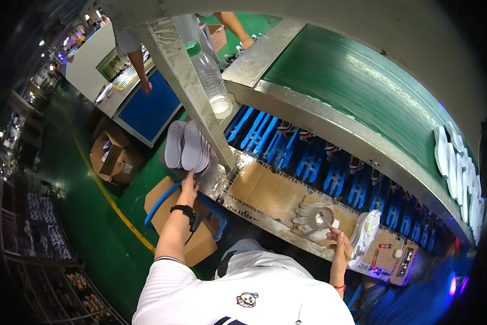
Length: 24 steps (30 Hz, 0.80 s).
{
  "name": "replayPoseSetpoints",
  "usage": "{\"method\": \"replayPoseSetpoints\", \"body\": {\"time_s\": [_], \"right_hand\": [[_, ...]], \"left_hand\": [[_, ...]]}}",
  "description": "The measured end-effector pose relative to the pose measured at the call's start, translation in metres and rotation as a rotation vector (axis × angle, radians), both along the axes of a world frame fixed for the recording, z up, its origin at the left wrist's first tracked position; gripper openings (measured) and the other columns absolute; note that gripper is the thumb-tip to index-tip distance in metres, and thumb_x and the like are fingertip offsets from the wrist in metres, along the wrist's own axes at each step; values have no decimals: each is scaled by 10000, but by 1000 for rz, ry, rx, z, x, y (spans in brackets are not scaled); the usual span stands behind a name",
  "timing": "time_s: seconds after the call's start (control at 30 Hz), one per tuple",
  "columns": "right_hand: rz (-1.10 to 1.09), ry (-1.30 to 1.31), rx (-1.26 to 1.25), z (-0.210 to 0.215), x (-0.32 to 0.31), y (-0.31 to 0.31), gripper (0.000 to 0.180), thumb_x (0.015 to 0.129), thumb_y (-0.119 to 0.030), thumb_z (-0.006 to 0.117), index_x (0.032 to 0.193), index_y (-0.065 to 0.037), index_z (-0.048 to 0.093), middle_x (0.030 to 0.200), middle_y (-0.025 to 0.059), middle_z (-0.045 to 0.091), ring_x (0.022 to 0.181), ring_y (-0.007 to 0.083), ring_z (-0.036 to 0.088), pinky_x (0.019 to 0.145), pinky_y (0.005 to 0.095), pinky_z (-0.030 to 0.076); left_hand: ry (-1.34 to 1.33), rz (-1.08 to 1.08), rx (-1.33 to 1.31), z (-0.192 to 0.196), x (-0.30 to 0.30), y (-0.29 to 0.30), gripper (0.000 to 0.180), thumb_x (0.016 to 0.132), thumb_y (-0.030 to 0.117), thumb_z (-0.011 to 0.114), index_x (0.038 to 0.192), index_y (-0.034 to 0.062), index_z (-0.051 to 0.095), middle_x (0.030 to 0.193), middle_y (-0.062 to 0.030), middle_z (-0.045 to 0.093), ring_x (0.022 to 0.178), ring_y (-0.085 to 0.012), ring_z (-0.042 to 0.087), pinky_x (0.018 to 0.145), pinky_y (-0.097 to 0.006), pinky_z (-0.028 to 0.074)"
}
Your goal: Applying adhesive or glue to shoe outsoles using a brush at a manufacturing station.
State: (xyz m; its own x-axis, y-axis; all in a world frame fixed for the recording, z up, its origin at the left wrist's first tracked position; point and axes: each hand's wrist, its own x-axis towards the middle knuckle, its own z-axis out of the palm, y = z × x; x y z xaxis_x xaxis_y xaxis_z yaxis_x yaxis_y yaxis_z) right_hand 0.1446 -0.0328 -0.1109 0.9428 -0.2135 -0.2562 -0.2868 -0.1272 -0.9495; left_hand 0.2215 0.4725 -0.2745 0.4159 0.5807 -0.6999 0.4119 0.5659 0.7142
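My left hand (189, 183) reaches out with fingers extended to the near edge of a stack of white shoe soles (194, 150). Whether the fingertips touch the lowest soles cannot be made out. Closed on a thin brush (327, 222), my right hand (340, 245) is beside a small round bowl (317, 218), with the brush's tip in the bowl. Pale knit gloves (304, 221) lie bunched next to and under the bowl. Just right of my right hand, white soles (366, 238) lie tilted on the bench.
The cardboard-covered bench (265, 189) runs below blue racks (311, 165) holding shoes. Above them is a green conveyor (357, 81) with white soles (456, 162) at its right. A metal post (181, 81) and a plastic bottle (208, 81) stand left. Another person's hand (146, 84) is beyond.
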Motion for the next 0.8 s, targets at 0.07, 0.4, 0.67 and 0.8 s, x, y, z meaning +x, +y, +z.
{"method": "replayPoseSetpoints", "body": {"time_s": [0.07,0.4,0.67,0.8], "right_hand": [[-12,-1,-21,-1,-2,3,380,955,-312,438,1038,5,631,856,81,659,790,120,591,590,231,443],[23,32,-86,12,3,13,388,968,-302,414,1043,10,632,838,71,652,776,109,584,597,228,436],[-63,58,-39,2,-6,-5,389,960,-308,431,1061,12,627,880,88,669,791,116,596,605,230,446],[-65,77,-39,-5,-9,-17,389,956,-311,439,1066,12,627,897,97,675,811,118,604,617,231,450]], "left_hand": [[-47,36,-19,-13,16,13,823,761,368,710,1366,18,274,1431,-142,252,1301,-298,285,1028,-466,270],[-125,-23,-265,-52,30,54,243,773,238,742,836,97,554,724,-17,476,657,-150,482,648,-302,475],[-226,-319,-194,-22,-128,0,439,822,150,675,1204,80,471,1167,-44,532,1062,-184,509,888,-345,426],[-243,-657,-328,26,-123,-74,410,840,124,642,1215,61,488,1184,-51,553,1096,-186,523,911,-355,413]]}}
